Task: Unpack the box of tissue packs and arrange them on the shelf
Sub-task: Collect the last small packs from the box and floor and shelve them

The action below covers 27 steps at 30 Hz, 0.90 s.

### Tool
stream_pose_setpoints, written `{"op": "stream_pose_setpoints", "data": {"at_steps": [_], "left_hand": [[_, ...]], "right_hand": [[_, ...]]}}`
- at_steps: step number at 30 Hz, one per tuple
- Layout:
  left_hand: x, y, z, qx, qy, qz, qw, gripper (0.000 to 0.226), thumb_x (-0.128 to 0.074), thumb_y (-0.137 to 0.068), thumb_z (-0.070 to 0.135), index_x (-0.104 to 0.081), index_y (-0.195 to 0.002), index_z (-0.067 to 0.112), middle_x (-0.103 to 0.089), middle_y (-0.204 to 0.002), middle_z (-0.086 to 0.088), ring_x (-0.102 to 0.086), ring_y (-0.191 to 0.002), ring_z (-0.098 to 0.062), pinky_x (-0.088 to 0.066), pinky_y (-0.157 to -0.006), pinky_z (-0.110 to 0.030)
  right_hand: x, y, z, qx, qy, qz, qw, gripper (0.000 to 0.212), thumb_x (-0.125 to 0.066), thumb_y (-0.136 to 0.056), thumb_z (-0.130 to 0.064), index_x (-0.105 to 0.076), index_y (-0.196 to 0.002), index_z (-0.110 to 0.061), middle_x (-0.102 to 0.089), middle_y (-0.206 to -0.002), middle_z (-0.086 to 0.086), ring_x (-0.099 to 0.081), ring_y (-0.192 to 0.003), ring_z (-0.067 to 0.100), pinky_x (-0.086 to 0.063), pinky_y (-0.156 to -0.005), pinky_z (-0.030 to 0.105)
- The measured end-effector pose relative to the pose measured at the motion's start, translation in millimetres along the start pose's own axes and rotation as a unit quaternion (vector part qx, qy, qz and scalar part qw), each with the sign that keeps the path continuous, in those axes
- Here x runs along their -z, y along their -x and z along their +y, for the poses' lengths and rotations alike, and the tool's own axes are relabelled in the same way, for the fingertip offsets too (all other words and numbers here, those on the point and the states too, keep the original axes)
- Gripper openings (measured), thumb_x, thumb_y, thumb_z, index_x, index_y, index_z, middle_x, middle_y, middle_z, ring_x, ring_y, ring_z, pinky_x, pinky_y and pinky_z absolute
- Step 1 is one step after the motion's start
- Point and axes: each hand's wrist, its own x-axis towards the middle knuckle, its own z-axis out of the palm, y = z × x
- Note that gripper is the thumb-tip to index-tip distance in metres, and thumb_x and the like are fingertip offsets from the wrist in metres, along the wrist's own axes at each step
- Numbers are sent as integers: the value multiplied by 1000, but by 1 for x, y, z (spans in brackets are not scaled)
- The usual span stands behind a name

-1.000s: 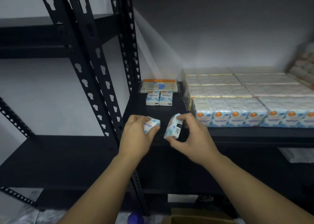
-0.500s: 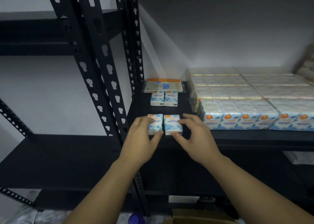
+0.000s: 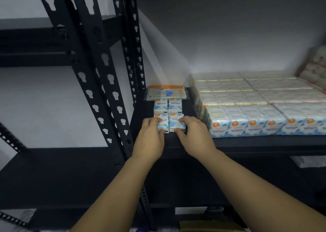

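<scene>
Two small blue-and-white tissue packs lie flat side by side on the black shelf (image 3: 255, 141), near its front left corner. My left hand (image 3: 150, 138) holds the left pack (image 3: 163, 122), fingers over its top and thumb at its front end. The right pack (image 3: 176, 122) is held the same way by my right hand (image 3: 195, 135). Directly behind them lie two more packs of the same kind (image 3: 167, 106), touching the front pair. A flat orange-striped pack (image 3: 166, 93) lies behind those.
Large wrapped bundles of tissue packs (image 3: 250, 119) fill the shelf to the right of my hands. Black perforated uprights (image 3: 98, 83) stand at the left. A brown cardboard box (image 3: 211, 226) shows at the bottom edge, below the lower shelf.
Both hands brought their packs from the air down flat onto the shelf, then slid them back against the pair behind.
</scene>
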Motion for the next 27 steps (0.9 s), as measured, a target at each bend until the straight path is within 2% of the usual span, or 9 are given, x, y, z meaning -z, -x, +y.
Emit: {"op": "stream_pose_setpoints", "data": {"at_steps": [8,12,14,17,21,23,27], "left_hand": [[-4,-18,0,5,7,-9,1000,40,-58,-105,22,-50,-144,17,-44,-147,-5,-56,-118,-20,-41,-83,-25],[-4,-24,-1,12,46,-11,999,54,-61,-99,23,-42,-150,20,-41,-148,-6,-49,-112,-11,-41,-86,-24],[-3,-31,1,26,72,-6,997,59,-59,-99,26,-37,-155,21,-39,-152,-6,-50,-120,-14,-38,-90,-25],[-6,-47,5,34,74,-16,997,58,-50,-104,32,-34,-159,23,-40,-155,-7,-47,-135,-21,-38,-99,-29],[-13,-61,4,41,57,-35,997,49,-43,-106,39,-45,-153,22,-46,-151,-7,-48,-133,-25,-42,-109,-41],[-15,-61,1,39,36,-40,998,50,-42,-107,41,-46,-151,19,-45,-153,-7,-47,-134,-25,-40,-110,-40],[-18,-59,-3,30,16,-41,999,52,-40,-108,40,-42,-155,18,-42,-157,-7,-43,-138,-25,-37,-112,-39]], "right_hand": [[-4,-10,1,-15,-6,-3,1000,40,-63,-101,-24,-58,-140,-14,-59,-138,5,-52,-128,20,-45,-104,32],[-4,-14,2,-13,-57,-4,998,51,-58,-101,-23,-46,-150,-18,-51,-147,3,-48,-134,18,-43,-108,33],[-5,-22,0,-17,-82,-2,996,52,-54,-103,-24,-42,-153,-16,-48,-150,4,-46,-136,19,-38,-111,31],[-10,-39,-2,-33,-77,-5,997,46,-48,-108,-28,-47,-150,-11,-51,-148,9,-46,-136,22,-33,-110,29],[-20,-50,-1,-46,-54,-17,997,45,-44,-109,-34,-52,-146,-10,-55,-144,11,-49,-132,25,-39,-113,37],[-23,-51,1,-45,-37,-22,998,46,-41,-109,-36,-52,-146,-12,-55,-144,9,-49,-132,25,-41,-113,42],[-22,-52,3,-52,-36,-24,998,43,-42,-108,-30,-53,-146,-15,-56,-145,6,-49,-133,25,-42,-112,42]]}}
